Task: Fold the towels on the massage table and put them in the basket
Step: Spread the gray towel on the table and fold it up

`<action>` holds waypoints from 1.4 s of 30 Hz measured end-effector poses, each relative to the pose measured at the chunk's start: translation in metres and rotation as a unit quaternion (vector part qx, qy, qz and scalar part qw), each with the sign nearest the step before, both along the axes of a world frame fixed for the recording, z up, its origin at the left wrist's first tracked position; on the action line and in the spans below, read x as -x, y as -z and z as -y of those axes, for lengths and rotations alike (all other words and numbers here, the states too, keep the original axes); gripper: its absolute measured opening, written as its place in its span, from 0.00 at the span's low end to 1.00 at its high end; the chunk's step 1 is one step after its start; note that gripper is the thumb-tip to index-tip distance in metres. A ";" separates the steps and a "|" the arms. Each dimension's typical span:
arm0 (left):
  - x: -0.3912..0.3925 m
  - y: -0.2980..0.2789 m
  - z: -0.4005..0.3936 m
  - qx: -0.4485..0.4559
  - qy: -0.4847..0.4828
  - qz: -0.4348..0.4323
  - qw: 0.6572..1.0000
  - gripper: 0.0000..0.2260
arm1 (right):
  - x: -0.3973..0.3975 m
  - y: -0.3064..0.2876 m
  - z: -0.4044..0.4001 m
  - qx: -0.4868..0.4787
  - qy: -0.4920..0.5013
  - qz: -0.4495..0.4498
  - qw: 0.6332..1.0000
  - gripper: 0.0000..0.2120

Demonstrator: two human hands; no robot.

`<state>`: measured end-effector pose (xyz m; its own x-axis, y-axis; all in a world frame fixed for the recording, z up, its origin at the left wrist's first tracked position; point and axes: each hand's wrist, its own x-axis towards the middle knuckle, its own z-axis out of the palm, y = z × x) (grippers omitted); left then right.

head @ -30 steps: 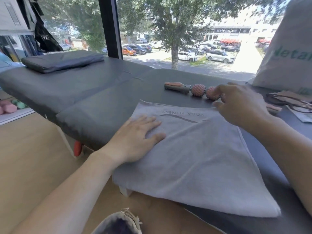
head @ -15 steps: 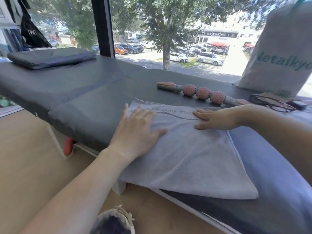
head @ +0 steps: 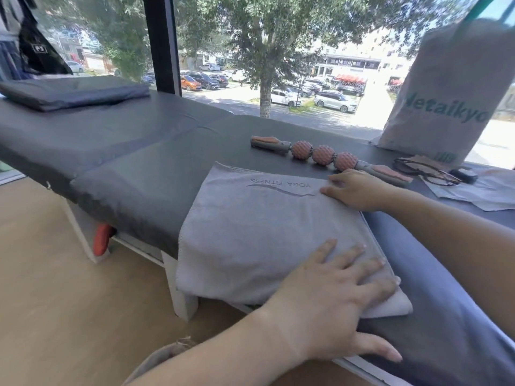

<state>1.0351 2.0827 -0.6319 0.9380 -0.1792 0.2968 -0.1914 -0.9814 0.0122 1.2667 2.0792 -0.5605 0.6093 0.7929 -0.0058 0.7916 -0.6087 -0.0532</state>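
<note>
Towel [head: 259, 235]: grey, part-folded, lies on the near edge of the table [head: 145, 168], its left side hanging over the edge. Printed logo faces up at the far side.

Step in hand: smoothing a fold, judging by both palms flat on the cloth. Your L hand [head: 334, 299] presses the near right corner, fingers straight and spread, thumb on the table edge. Your R hand [head: 359, 192] lies flat on the far right edge, fingers extended; nothing gripped by either.

Next move, est.: pinch one edge w/ both hands and fold once more to reduce width, keeping corners aligned. Then lift and lower into the basket [head: 164, 355]. Only its frayed rim shows at bottom of frame, so the opening can't be judged.

Nearby: roller [head: 323, 156] just beyond the towel; glasses [head: 426, 171] and bag [head: 446, 93] further right. Keep the fold clear of the roller.
</note>
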 end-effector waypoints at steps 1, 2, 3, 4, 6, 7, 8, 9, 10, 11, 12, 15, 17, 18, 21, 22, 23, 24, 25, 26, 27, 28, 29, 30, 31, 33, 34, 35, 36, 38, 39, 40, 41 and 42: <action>-0.002 0.001 0.000 -0.001 0.012 0.005 1.000 0.35 | -0.002 0.001 0.000 -0.025 0.013 0.002 1.000 0.24; -0.004 0.002 -0.001 -0.003 0.018 0.013 1.000 0.33 | -0.004 0.002 0.000 -0.053 0.028 0.000 0.998 0.23; -0.005 0.002 0.000 -0.008 0.018 0.023 1.000 0.31 | -0.005 0.004 0.001 -0.072 0.042 -0.002 0.996 0.22; -0.007 0.003 0.001 -0.011 0.014 0.031 0.999 0.29 | -0.006 0.005 0.001 -0.085 0.051 -0.002 0.995 0.21; -0.009 0.005 0.005 -0.009 0.015 0.043 0.999 0.25 | -0.006 0.006 0.004 -0.093 0.058 0.012 0.994 0.21; -0.010 0.006 0.007 -0.006 0.020 0.055 0.998 0.23 | -0.002 0.004 0.006 -0.097 0.053 0.027 0.993 0.21; -0.011 0.007 0.009 -0.002 0.024 0.071 0.997 0.21 | 0.004 0.000 0.009 -0.105 0.034 0.041 0.993 0.22; -0.012 0.008 0.010 0.008 0.030 0.084 0.996 0.20 | 0.013 -0.005 0.012 -0.112 0.005 0.039 0.993 0.22; -0.012 0.007 0.010 0.026 0.039 0.095 0.994 0.19 | 0.023 -0.009 0.016 -0.113 -0.031 0.018 0.993 0.21; -0.011 0.004 0.009 0.058 0.050 0.095 0.993 0.18 | 0.034 -0.012 0.021 -0.097 -0.066 -0.015 0.993 0.19; -0.008 -0.001 0.008 0.097 0.063 0.085 0.990 0.17 | 0.044 -0.014 0.025 -0.062 -0.098 -0.041 0.992 0.18; 0.007 -0.009 -0.002 0.153 0.086 0.075 0.982 0.19 | 0.065 -0.017 0.040 0.041 -0.155 -0.040 0.986 0.19; 0.020 -0.007 -0.010 0.133 0.090 0.115 0.980 0.16 | 0.077 -0.024 0.053 0.070 -0.172 -0.025 0.982 0.21; 0.027 -0.004 -0.015 0.120 0.090 0.136 0.979 0.14 | 0.085 -0.029 0.059 0.078 -0.176 -0.023 0.981 0.21; 0.047 0.011 -0.039 0.048 0.075 0.176 0.980 0.16 | 0.118 -0.037 0.081 0.114 -0.197 -0.030 0.973 0.24; 0.055 0.017 -0.048 0.020 0.060 0.170 0.983 0.19 | 0.129 -0.037 0.086 0.131 -0.201 -0.021 0.971 0.27; 0.062 0.023 -0.058 -0.006 0.041 0.160 0.986 0.23 | 0.141 -0.034 0.092 0.148 -0.197 -0.010 0.969 0.31; 0.068 0.029 -0.068 -0.030 0.019 0.154 0.988 0.26 | 0.153 -0.026 0.097 0.157 -0.192 0.009 0.969 0.36; 0.074 0.034 -0.076 -0.047 -0.004 0.153 0.987 0.29 | 0.164 -0.016 0.101 0.148 -0.191 0.042 0.969 0.40; 0.079 0.038 -0.084 -0.056 -0.027 0.161 0.985 0.30 | 0.169 -0.003 0.104 0.121 -0.205 0.090 0.967 0.42; 0.083 0.042 -0.092 -0.058 -0.047 0.175 0.982 0.31 | 0.173 0.009 0.107 0.091 -0.209 0.130 0.965 0.43; 0.088 0.045 -0.099 -0.054 -0.065 0.191 0.978 0.33 | 0.174 0.023 0.109 0.061 -0.201 0.154 0.965 0.42; 0.092 0.047 -0.106 -0.046 -0.082 0.204 0.974 0.34 | 0.175 0.033 0.111 0.038 -0.188 0.165 0.967 0.42; 0.096 0.047 -0.113 -0.033 -0.098 0.216 0.971 0.35 | 0.177 0.040 0.112 0.038 -0.175 0.162 0.970 0.41; 0.100 0.046 -0.120 -0.015 -0.115 0.227 0.967 0.36 | 0.179 0.047 0.113 0.034 -0.172 0.170 0.970 0.40; 0.107 0.044 -0.132 0.035 -0.135 0.247 0.959 0.35 | 0.183 0.052 0.116 0.021 -0.182 0.188 0.965 0.38; 0.110 0.042 -0.137 0.066 -0.137 0.258 0.954 0.33 | 0.184 0.052 0.119 0.010 -0.190 0.198 0.961 0.36; 0.113 0.040 -0.141 0.101 -0.140 0.267 0.948 0.30 | 0.182 0.053 0.122 -0.010 -0.203 0.212 0.956 0.33; 0.117 0.036 -0.145 0.141 -0.147 0.274 0.940 0.27 | 0.179 0.052 0.126 -0.033 -0.216 0.219 0.951 0.31; 0.123 0.024 -0.148 0.229 -0.169 0.282 0.916 0.23 | 0.171 0.046 0.131 -0.087 -0.224 0.200 0.950 0.27; 0.126 0.018 -0.148 0.278 -0.177 0.284 0.900 0.19 | 0.166 0.042 0.133 -0.114 -0.222 0.180 0.951 0.24; 0.127 0.013 -0.148 0.322 -0.181 0.288 0.883 0.15 | 0.160 0.035 0.134 -0.130 -0.216 0.166 0.953 0.21; 0.127 0.009 -0.147 0.354 -0.190 0.294 0.868 0.14 | 0.154 0.027 0.135 -0.131 -0.202 0.153 0.958 0.18; 0.126 0.004 -0.146 0.370 -0.208 0.301 0.854 0.15 | 0.148 0.017 0.136 -0.116 -0.183 0.121 0.969 0.16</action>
